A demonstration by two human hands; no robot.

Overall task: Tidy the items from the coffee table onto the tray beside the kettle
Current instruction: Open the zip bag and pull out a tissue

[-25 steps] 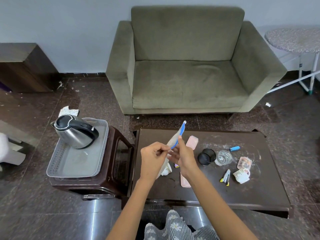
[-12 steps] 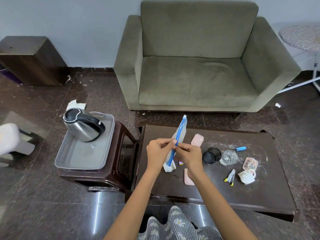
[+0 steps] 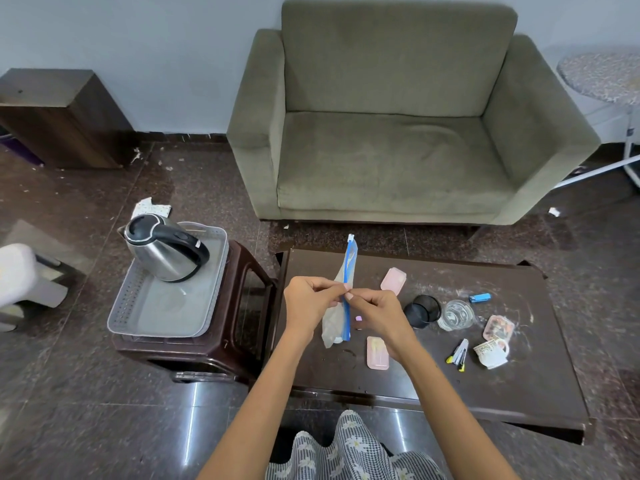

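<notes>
Pinching a blue-zipped clear bag [image 3: 341, 299] at frame centre above the bench [image 3: 519, 382] with both the left hand [image 3: 310, 301] and right hand [image 3: 379, 315], leaving the tray [image 3: 152, 313] at left carrying only the kettle [image 3: 162, 247], tidying barely beginning.

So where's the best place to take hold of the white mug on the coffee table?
The white mug lies tipped on its side near the right end of the coffee table, its handle seemingly on the upper side. Probably best to pinch that loop from above with the right hand; the staplers crowd its left.
</notes>
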